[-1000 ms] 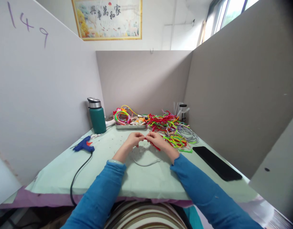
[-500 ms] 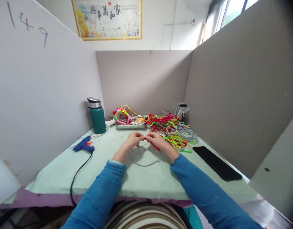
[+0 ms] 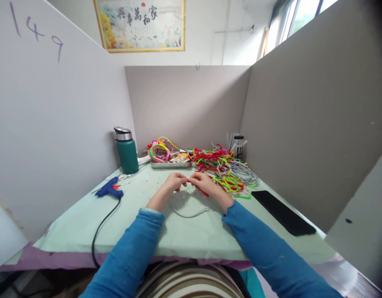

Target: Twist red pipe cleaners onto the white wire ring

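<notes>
Fingertips together, my left hand (image 3: 175,182) and my right hand (image 3: 202,182) meet above the middle of the table. Between them they pinch a red pipe cleaner (image 3: 202,191), whose loose end slants down under my right palm. How it is bent at the fingertips is too small to make out. Just below the hands a grey pipe cleaner (image 3: 191,216) lies curved on the cloth. A tangled heap of coloured pipe cleaners (image 3: 222,165) is right behind my right hand.
At left lies a blue glue gun (image 3: 109,188) with its black cord, near a green bottle (image 3: 127,155). A metal tray (image 3: 171,165) of small craft pieces sits at the back. A black phone (image 3: 282,212) rests at right. Grey partitions (image 3: 187,99) enclose the table.
Both hands stay in nearly the same place, with only a slight shift of the fingers at the pinched red pipe cleaner. Nothing else has visibly moved.
</notes>
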A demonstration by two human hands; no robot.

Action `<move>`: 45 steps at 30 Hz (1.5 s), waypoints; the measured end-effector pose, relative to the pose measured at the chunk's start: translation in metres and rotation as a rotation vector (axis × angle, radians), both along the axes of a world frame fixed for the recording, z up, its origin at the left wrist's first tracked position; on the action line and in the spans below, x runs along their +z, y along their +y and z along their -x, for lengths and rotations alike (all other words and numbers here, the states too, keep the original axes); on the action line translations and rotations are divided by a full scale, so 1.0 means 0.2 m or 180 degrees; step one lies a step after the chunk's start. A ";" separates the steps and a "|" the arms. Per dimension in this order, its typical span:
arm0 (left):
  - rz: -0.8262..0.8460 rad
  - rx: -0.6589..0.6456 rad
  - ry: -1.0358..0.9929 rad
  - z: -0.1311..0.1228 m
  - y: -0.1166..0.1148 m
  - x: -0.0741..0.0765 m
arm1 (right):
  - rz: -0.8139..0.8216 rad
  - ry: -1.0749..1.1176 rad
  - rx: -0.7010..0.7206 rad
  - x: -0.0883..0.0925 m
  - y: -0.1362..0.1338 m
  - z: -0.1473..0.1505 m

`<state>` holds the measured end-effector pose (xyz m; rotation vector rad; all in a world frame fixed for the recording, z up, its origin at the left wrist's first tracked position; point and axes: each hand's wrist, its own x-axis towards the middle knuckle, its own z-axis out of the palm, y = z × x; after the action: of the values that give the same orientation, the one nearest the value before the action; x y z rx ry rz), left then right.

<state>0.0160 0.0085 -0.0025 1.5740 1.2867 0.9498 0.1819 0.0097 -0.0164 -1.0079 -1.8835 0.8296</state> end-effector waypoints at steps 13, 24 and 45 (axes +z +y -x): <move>-0.0236 -0.0035 0.0284 -0.01 -0.01 0.02 | -0.0115 -0.0138 -0.0086 -0.01 0.01 0.01; -0.0643 -0.0100 0.0515 -0.02 0.02 -0.02 | -0.0055 -0.0162 -0.0312 -0.02 0.03 0.01; -0.1440 0.0038 0.1300 -0.01 0.04 -0.03 | 0.0009 -0.0122 -0.0405 -0.04 0.05 0.00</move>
<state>0.0180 0.0161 -0.0086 2.2002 1.4195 1.0085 0.1815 0.0200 -0.0240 -1.1401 -1.8297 0.7434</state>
